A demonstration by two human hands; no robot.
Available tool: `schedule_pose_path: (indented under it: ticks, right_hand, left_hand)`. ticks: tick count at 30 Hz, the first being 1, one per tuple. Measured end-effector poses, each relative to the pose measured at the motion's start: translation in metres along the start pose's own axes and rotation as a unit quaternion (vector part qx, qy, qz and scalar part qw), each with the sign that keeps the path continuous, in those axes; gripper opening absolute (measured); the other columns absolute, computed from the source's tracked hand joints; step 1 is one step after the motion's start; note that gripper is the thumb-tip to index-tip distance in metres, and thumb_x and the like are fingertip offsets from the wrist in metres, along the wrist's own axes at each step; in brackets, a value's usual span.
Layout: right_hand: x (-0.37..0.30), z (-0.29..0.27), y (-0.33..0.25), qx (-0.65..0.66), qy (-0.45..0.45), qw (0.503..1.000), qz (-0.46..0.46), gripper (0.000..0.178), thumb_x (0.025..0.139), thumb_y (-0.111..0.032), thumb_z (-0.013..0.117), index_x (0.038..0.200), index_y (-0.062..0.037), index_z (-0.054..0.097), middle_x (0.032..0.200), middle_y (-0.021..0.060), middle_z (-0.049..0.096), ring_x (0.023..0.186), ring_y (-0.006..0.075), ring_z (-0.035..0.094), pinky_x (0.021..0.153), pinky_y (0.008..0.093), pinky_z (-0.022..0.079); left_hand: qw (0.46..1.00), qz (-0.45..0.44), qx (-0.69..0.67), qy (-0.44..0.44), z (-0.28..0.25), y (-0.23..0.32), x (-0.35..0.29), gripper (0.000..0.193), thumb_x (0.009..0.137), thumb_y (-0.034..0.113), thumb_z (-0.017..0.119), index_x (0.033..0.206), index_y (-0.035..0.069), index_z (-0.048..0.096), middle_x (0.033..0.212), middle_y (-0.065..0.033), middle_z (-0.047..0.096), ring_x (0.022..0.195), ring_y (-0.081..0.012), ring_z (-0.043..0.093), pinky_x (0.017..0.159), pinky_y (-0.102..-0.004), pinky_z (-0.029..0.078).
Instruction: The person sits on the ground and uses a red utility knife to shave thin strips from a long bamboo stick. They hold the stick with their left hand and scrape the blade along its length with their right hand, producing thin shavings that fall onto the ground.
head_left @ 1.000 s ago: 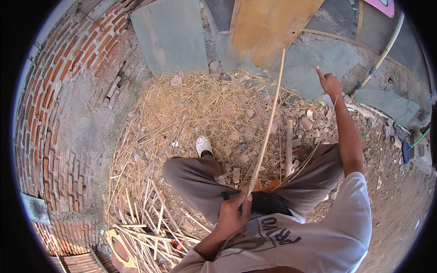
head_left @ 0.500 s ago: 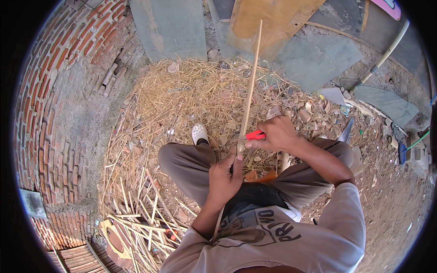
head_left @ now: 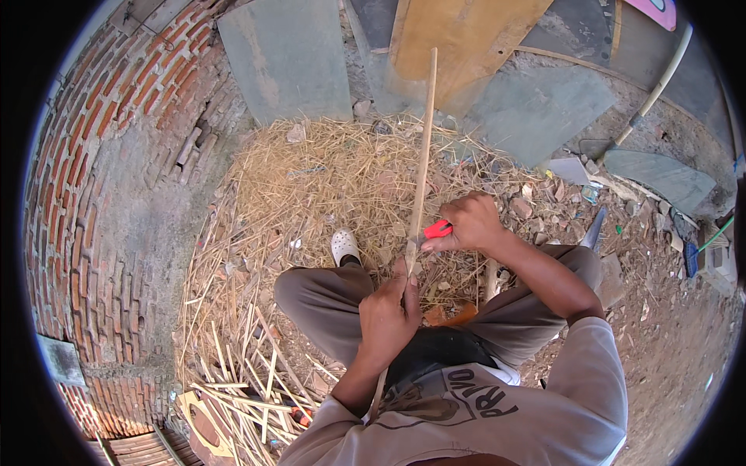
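My left hand (head_left: pixel 388 314) is closed around the lower part of a long, thin wooden strip (head_left: pixel 425 155), possibly split bamboo, which points away from me over the ground between my knees. Its tail end runs back beneath my left forearm. Just beyond those fingers, my right hand (head_left: pixel 472 224) grips a red-handled knife (head_left: pixel 438 229). The short grey blade lies against the strip, and my right thumb is close to it. A dark cloth or pad (head_left: pixel 439 349) covers my lap under the left hand.
Shavings (head_left: pixel 311 171) and rubble cover the ground ahead. Many cut strips (head_left: pixel 252 388) lie piled at my lower left, near a brick wall (head_left: pixel 93 233). Grey boards (head_left: pixel 287 62) and a tan sheet (head_left: pixel 466 46) lean at the back. A saw-like blade (head_left: pixel 594 227) is beside my right knee.
The strip's far end has swung slightly left and stands straighter in view. The knife blade now shows against the strip. Both hands keep their grip, and the whole view has shifted a little.
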State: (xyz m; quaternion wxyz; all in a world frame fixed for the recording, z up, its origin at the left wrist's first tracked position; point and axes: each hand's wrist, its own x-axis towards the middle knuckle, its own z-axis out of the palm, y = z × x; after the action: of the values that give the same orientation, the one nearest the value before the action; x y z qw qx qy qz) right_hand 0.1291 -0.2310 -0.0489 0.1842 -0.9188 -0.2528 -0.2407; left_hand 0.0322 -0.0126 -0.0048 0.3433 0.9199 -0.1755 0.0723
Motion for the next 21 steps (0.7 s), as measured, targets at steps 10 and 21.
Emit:
schedule_pose_path:
  ticks: [10, 21]
  right_hand:
    - [0.024, -0.012, 0.071, -0.051, -0.096, 0.950, 0.292, 0.076, 0.080, -0.078, 0.046, 0.068, -0.0063, 0.068, 0.055, 0.0145, 0.060, 0.057, 0.0334, 0.064, 0.053, 0.0439, 0.050]
    - [-0.011, 0.005, -0.014, 0.058, -0.127, 0.987, 0.073, 0.071, 0.068, -0.078, 0.061, 0.059, -0.0083, 0.062, 0.052, 0.0105, 0.057, 0.048, 0.0303, 0.059, 0.048, 0.0410, 0.045]
  left_hand:
    - [0.996, -0.033, -0.052, -0.065, -0.004, 0.011, -0.030, 0.032, 0.089, 0.009, 0.060, 0.119, -0.003, 0.062, 0.066, -0.0215, 0.061, 0.055, -0.0338, 0.062, 0.053, -0.0365, 0.047]
    - [1.000, 0.000, -0.003, -0.006, -0.002, -0.007, -0.028, 0.034, 0.087, 0.009, 0.061, 0.118, -0.006, 0.061, 0.069, -0.0206, 0.062, 0.057, -0.0332, 0.063, 0.053, -0.0393, 0.049]
